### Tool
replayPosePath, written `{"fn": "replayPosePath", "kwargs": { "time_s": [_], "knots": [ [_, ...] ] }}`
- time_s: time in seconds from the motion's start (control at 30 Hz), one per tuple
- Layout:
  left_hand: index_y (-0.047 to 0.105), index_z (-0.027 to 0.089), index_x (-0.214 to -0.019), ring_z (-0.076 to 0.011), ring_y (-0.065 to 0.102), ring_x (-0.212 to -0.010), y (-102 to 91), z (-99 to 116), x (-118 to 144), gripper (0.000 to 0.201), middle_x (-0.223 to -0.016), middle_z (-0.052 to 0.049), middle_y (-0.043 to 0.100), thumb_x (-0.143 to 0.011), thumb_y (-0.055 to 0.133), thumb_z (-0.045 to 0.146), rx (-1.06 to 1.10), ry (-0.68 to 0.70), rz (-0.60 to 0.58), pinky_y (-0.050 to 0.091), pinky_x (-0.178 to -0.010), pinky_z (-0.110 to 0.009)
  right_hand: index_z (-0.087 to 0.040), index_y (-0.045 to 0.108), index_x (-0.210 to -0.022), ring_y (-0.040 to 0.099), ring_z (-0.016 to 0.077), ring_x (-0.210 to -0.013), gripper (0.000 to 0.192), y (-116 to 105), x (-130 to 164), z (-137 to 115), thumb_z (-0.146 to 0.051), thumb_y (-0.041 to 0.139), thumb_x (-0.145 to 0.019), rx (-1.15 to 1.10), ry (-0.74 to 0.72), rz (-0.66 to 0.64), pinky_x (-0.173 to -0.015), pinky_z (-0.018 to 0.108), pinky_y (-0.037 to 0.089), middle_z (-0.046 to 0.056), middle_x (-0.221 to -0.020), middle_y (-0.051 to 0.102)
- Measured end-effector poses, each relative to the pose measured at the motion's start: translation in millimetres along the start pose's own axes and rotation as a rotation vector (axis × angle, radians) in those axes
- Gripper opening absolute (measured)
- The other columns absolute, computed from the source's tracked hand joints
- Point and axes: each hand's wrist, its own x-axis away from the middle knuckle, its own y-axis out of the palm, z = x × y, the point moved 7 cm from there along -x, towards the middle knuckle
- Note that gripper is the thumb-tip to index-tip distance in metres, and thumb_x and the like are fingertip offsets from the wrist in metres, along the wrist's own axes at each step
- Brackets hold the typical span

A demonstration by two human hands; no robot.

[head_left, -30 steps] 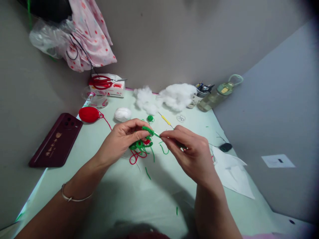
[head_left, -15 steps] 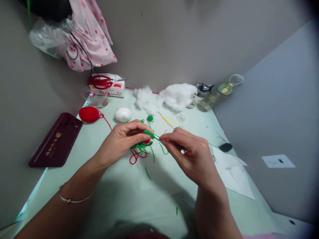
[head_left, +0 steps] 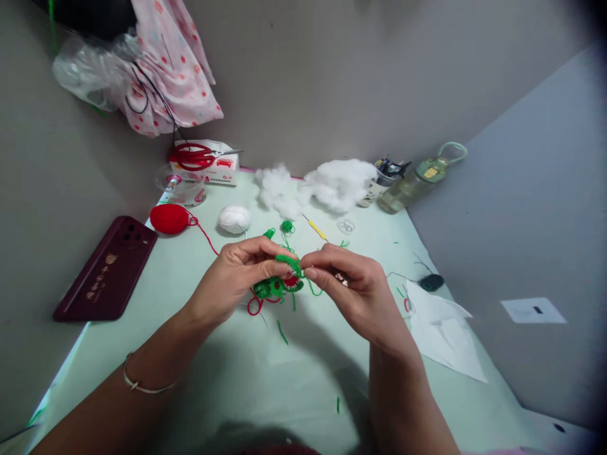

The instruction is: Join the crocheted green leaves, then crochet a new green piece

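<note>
My left hand (head_left: 239, 272) is closed around a green crocheted piece (head_left: 289, 265), thumb and forefinger pinching its upper edge. Red and white show inside the piece, and its green lower part hangs below my fingers. My right hand (head_left: 353, 284) is pinched against the piece's right edge, its fingertips touching the stitches. It holds a slim metal crochet hook (head_left: 340, 278), mostly hidden by the fingers. A loose green yarn end (head_left: 313, 289) hangs beneath the right fingertips. Red yarn (head_left: 255, 305) curls on the table just below the piece.
Around the hands lie a red yarn ball (head_left: 169, 218), a white yarn ball (head_left: 234, 219), a yellow-handled hook (head_left: 317, 229) and white stuffing (head_left: 340, 183). Further out are a phone (head_left: 107, 268), red scissors (head_left: 194, 156), a bottle (head_left: 417, 183), dark thread (head_left: 431, 282) and white paper (head_left: 446, 328).
My right hand has moved slightly left, up against the piece, so the hook's shaft no longer shows between the hands. The piece has turned, showing more of its red and white inside.
</note>
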Motion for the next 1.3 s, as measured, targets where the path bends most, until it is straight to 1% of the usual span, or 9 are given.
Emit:
{"fn": "replayPosePath", "kwargs": {
  "time_s": [0.13,0.27,0.47,0.67,0.77,0.83,1.0,1.13,1.3],
  "knots": [
    [0.080,0.025,-0.081,-0.0123,0.072,-0.068,-0.5,-1,0,0.004,-0.075,0.003,0.078,-0.081,0.084,0.025,0.032,0.006,0.021,0.056,-0.061,-0.020,-0.022,0.071,-0.089,0.058,0.0120,-0.069,0.012,7,-2,7,-0.026,0.064,-0.099,-0.059,0.056,0.034,-0.064,0.027,0.044,0.000,-0.079,0.068],
    [0.079,0.023,-0.084,-0.0130,0.071,-0.070,-2.8,-2,1,0.006,-0.078,0.002,0.078,-0.082,0.083,0.027,-0.032,0.009,0.049,0.056,-0.061,-0.021,-0.022,0.069,-0.087,0.058,0.0107,-0.070,0.011,10,-4,9,-0.024,0.064,-0.098,-0.050,0.076,0.062,-0.063,0.025,0.044,-0.001,-0.081,0.068],
    [0.076,0.022,-0.087,-0.0098,0.067,-0.072,-2.7,3,1,0.009,-0.076,0.004,0.071,-0.085,0.082,0.028,-0.085,0.083,0.103,0.054,-0.068,-0.019,-0.023,0.065,-0.099,0.055,0.0108,-0.072,0.010,11,-1,11,-0.022,0.055,-0.101,0.096,0.144,-0.040,-0.066,0.025,0.042,-0.002,-0.084,0.065],
    [0.075,0.023,-0.091,-0.0084,0.063,-0.073,-2.8,0,2,0.007,-0.078,0.004,0.068,-0.089,0.078,0.030,-0.137,0.126,0.104,0.051,-0.069,-0.017,-0.022,0.062,-0.088,0.052,0.0112,-0.070,0.015,7,0,14,-0.023,0.055,-0.101,0.185,0.169,-0.077,-0.067,0.026,0.040,-0.002,-0.079,0.063],
    [0.075,0.023,-0.091,-0.0091,0.064,-0.076,-2.9,0,2,0.009,-0.081,0.004,0.069,-0.089,0.078,0.031,-0.127,0.131,0.111,0.051,-0.072,-0.018,-0.024,0.062,-0.100,0.054,0.0107,-0.070,0.010,8,1,14,-0.018,0.055,-0.099,0.102,0.187,-0.072,-0.069,0.025,0.043,-0.003,-0.082,0.064],
    [0.074,0.023,-0.092,-0.0095,0.065,-0.077,-1.6,-2,2,0.010,-0.080,0.004,0.069,-0.089,0.078,0.032,-0.126,0.121,0.101,0.051,-0.072,-0.019,-0.025,0.060,-0.108,0.055,0.0102,-0.068,0.015,8,2,13,-0.015,0.055,-0.098,0.030,0.186,-0.043,-0.067,0.024,0.044,-0.005,-0.079,0.063],
    [0.072,0.022,-0.092,-0.0117,0.066,-0.073,2.8,-11,0,0.016,-0.080,0.003,0.069,-0.088,0.078,0.036,-0.081,0.026,0.045,0.052,-0.067,-0.022,-0.025,0.061,-0.115,0.058,0.0112,-0.068,0.016,9,3,10,-0.020,0.054,-0.101,-0.042,0.152,-0.007,-0.065,0.025,0.046,-0.003,-0.078,0.063],
    [0.074,0.020,-0.089,-0.0109,0.061,-0.069,5.5,-14,-1,0.017,-0.076,0.003,0.067,-0.087,0.078,0.037,-0.083,-0.028,-0.008,0.047,-0.064,-0.023,-0.024,0.073,-0.102,0.061,0.0133,-0.078,0.015,-1,0,11,-0.032,0.059,-0.101,0.074,0.127,0.046,-0.071,0.028,0.046,0.002,-0.089,0.069],
    [0.074,0.019,-0.078,-0.0108,0.057,-0.068,11.9,-18,-3,0.018,-0.072,0.003,0.067,-0.085,0.077,0.035,-0.131,-0.042,-0.100,0.044,-0.068,-0.025,-0.021,0.074,-0.083,0.056,0.0128,-0.072,0.014,4,-5,23,-0.034,0.073,-0.089,-0.243,0.209,-0.026,-0.064,0.027,0.043,0.001,-0.080,0.066]
  ]
}}
